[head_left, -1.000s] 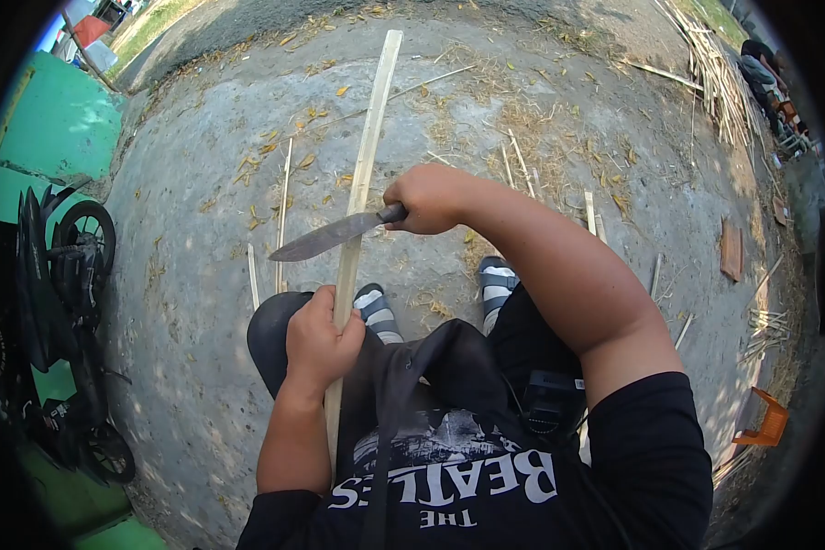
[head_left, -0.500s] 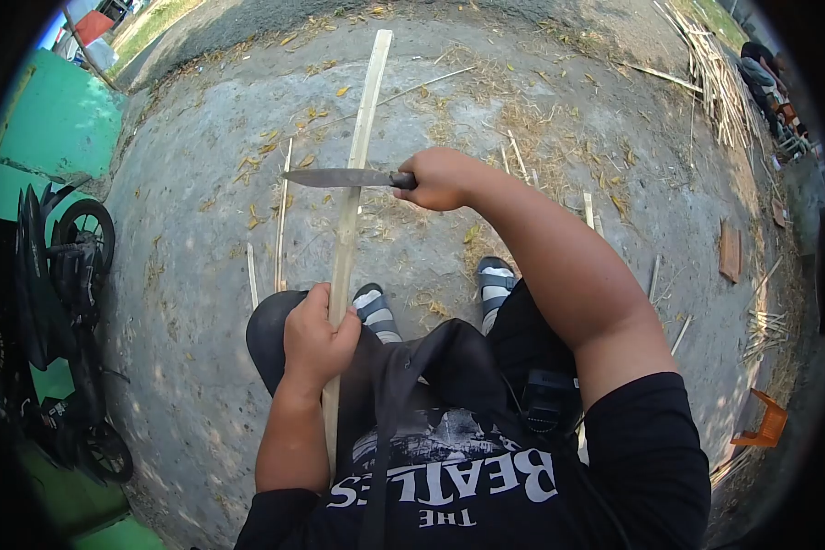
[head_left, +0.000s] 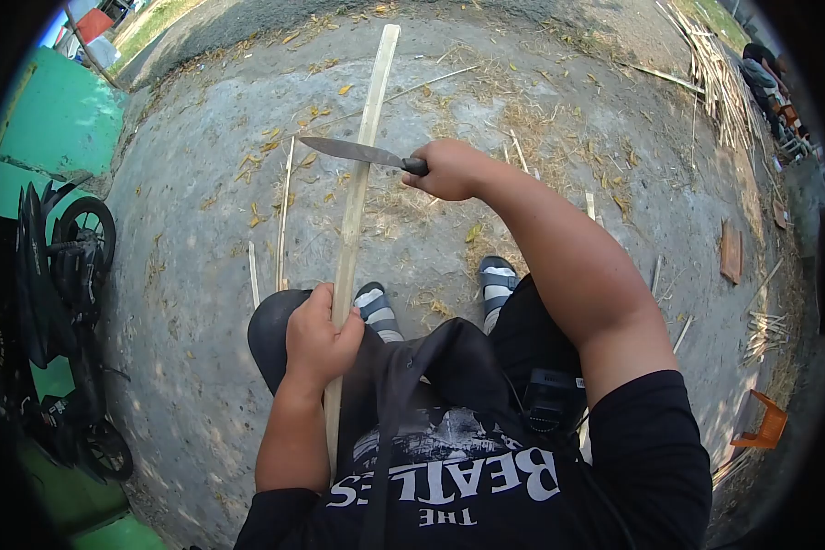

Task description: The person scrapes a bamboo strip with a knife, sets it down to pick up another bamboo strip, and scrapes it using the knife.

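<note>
A long pale strip, like wood or bamboo [head_left: 351, 229], runs from beside my torso up and away over the ground. My left hand [head_left: 323, 335] is closed around its lower part, near my left knee. In my right hand [head_left: 446, 170] is the dark handle of a large knife [head_left: 348, 150]. The blade points left and lies across the upper half of the strip, where it seems to touch it. My right fingers are wrapped round the handle, to the right of the strip.
A motorcycle [head_left: 73, 266] stands at the left by a green wall [head_left: 60, 119]. Thin strips [head_left: 285, 215] and dry leaves lie on the concrete ground. At the upper right are a pile of strips [head_left: 720, 82] and a person [head_left: 763, 73]. An orange plastic object [head_left: 764, 423] lies lower right.
My right hand and the knife have moved up along the strip, away from my left hand. The strip's far end has shifted slightly, while my left hand has kept its grip.
</note>
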Demonstrator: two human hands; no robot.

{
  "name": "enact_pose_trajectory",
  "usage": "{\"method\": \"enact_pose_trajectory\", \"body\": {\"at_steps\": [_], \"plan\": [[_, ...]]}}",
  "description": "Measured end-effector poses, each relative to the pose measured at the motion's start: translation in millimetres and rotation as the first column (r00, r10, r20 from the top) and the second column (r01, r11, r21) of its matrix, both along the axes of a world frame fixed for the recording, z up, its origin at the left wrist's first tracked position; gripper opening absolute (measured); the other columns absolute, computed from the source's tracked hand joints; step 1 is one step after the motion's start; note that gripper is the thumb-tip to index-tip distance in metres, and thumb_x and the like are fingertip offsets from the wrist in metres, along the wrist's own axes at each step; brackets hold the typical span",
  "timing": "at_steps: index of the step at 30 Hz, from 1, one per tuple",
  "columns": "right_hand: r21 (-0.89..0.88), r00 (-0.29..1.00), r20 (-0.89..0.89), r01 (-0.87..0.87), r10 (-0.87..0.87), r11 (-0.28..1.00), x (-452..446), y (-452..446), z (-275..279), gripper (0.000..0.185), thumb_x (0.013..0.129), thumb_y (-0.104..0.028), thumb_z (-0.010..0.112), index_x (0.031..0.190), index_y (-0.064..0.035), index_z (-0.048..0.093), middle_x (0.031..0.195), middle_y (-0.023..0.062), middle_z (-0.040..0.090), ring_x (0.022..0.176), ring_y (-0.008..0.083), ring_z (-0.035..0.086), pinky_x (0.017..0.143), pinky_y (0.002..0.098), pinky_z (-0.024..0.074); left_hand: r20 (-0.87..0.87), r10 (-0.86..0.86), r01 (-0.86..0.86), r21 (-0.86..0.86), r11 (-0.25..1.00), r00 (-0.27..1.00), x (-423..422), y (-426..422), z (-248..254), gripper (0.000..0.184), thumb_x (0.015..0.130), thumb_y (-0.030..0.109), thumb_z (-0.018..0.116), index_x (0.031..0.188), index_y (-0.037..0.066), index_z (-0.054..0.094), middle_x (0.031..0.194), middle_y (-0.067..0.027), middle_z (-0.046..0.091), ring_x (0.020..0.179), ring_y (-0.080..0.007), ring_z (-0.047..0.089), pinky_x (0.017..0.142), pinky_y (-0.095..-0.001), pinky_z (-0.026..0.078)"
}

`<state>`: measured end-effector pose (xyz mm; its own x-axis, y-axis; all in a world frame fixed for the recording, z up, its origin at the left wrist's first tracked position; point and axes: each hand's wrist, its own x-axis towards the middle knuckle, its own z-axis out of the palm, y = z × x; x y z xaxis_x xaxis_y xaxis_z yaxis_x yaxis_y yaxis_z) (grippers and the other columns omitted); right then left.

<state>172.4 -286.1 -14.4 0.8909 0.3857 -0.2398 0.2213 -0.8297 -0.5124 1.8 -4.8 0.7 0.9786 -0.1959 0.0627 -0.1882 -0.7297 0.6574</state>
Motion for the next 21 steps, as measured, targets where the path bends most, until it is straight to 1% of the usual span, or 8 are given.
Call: {"method": "enact_pose_trajectory", "body": {"at_steps": [2, 5, 9, 12, 13, 15, 18, 21], "plan": [[-0.020, 0.995, -0.037, 0.087, -0.087, 0.996, 2.3, -7.1, -1.2, 0.034, 0.096, -0.040, 0.067, 0.107, -0.0092, 0.077, 0.093, 0.0170, 0.075, 0.092, 0.0375, 0.071, 0.082, 0.0480, 0.0552, 0.006, -0.006, 0.006, 0.048, 0.999, 1.000, -0.9, -2.4, 1.1, 0.020, 0.085, 0.013, 0.069, 0.097, -0.001, 0.063, 0.075, -0.0196, 0.067, 0.069, -0.0385, 0.067, 0.065, -0.0426, 0.052], [0.068, 0.999, -0.011, -0.052, 0.053, 0.996, -9.3, 6.0, -3.7, 0.033, 0.096, -0.039, 0.068, 0.106, -0.0098, 0.077, 0.094, 0.0171, 0.075, 0.093, 0.0377, 0.071, 0.082, 0.0487, 0.0553, -0.022, 0.000, 0.001, 0.030, 1.000, 1.000, 1.7, -3.1, 0.2, 0.021, 0.085, 0.014, 0.069, 0.098, -0.001, 0.063, 0.075, -0.0192, 0.067, 0.069, -0.0375, 0.067, 0.065, -0.0424, 0.052], [-0.011, 0.959, 0.049, -0.278, 0.278, 0.960, -28.7, 34.8, 4.8, 0.032, 0.093, -0.038, 0.070, 0.108, -0.0105, 0.077, 0.097, 0.0185, 0.075, 0.095, 0.0394, 0.071, 0.082, 0.0497, 0.0553, -0.068, 0.003, 0.000, 0.047, 0.999, 0.998, 1.4, -5.1, 4.1, 0.025, 0.086, 0.019, 0.069, 0.101, 0.000, 0.065, 0.082, -0.0219, 0.070, 0.078, -0.0438, 0.069, 0.070, -0.0489, 0.055], [0.050, 0.990, 0.034, -0.137, 0.135, 0.989, -13.0, 20.2, 5.4, 0.034, 0.094, -0.039, 0.070, 0.108, -0.0096, 0.076, 0.099, 0.0187, 0.075, 0.096, 0.0392, 0.070, 0.083, 0.0492, 0.0553, -0.074, 0.002, 0.001, 0.035, 0.999, 0.997, -0.5, -3.6, 5.1, 0.025, 0.086, 0.019, 0.069, 0.101, 0.000, 0.065, 0.082, -0.0218, 0.070, 0.078, -0.0436, 0.069, 0.070, -0.0487, 0.055], [0.116, 0.999, 0.044, -0.013, 0.008, 0.993, -3.4, 13.0, 0.9, 0.035, 0.095, -0.040, 0.069, 0.108, -0.0085, 0.076, 0.100, 0.0187, 0.075, 0.096, 0.0393, 0.070, 0.084, 0.0488, 0.0551, -0.066, -0.002, 0.004, 0.034, 0.999, 0.998, -0.9, -3.8, 5.4, 0.025, 0.086, 0.019, 0.069, 0.101, 0.000, 0.065, 0.082, -0.0217, 0.070, 0.078, -0.0435, 0.069, 0.070, -0.0487, 0.055], [0.083, 0.981, -0.012, 0.196, -0.196, 0.977, 7.9, -6.0, -0.5, 0.037, 0.096, -0.042, 0.068, 0.109, -0.0076, 0.076, 0.099, 0.0182, 0.075, 0.096, 0.0393, 0.070, 0.084, 0.0491, 0.0548, -0.058, -0.002, 0.004, 0.040, 0.999, 0.998, -1.7, -2.9, 6.1, 0.024, 0.086, 0.019, 0.069, 0.101, 0.000, 0.065, 0.082, -0.0217, 0.070, 0.078, -0.0434, 0.069, 0.070, -0.0487, 0.055], [0.051, 0.985, 0.005, 0.169, -0.170, 0.984, 5.2, -16.8, 0.2, 0.037, 0.095, -0.041, 0.068, 0.109, -0.0077, 0.076, 0.098, 0.0178, 0.075, 0.095, 0.0386, 0.071, 0.084, 0.0493, 0.0548, -0.068, 0.005, -0.002, 0.051, 0.999, 0.998, 0.4, -4.2, 5.1, 0.024, 0.086, 0.019, 0.068, 0.101, 0.001, 0.065, 0.083, -0.0216, 0.070, 0.078, -0.0432, 0.069, 0.070, -0.0487, 0.055], [0.022, 0.997, -0.031, -0.073, 0.074, 0.997, -6.8, -1.6, 2.6, 0.035, 0.095, -0.039, 0.069, 0.107, -0.0081, 0.076, 0.098, 0.0175, 0.075, 0.095, 0.0379, 0.071, 0.084, 0.0497, 0.0548, -0.062, 0.012, -0.009, 0.051, 0.999, 0.998, 1.6, -7.6, 2.6, 0.023, 0.085, 0.017, 0.069, 0.100, 0.000, 0.065, 0.082, -0.0209, 0.070, 0.076, -0.0416, 0.069, 0.069, -0.0468, 0.054]]}}
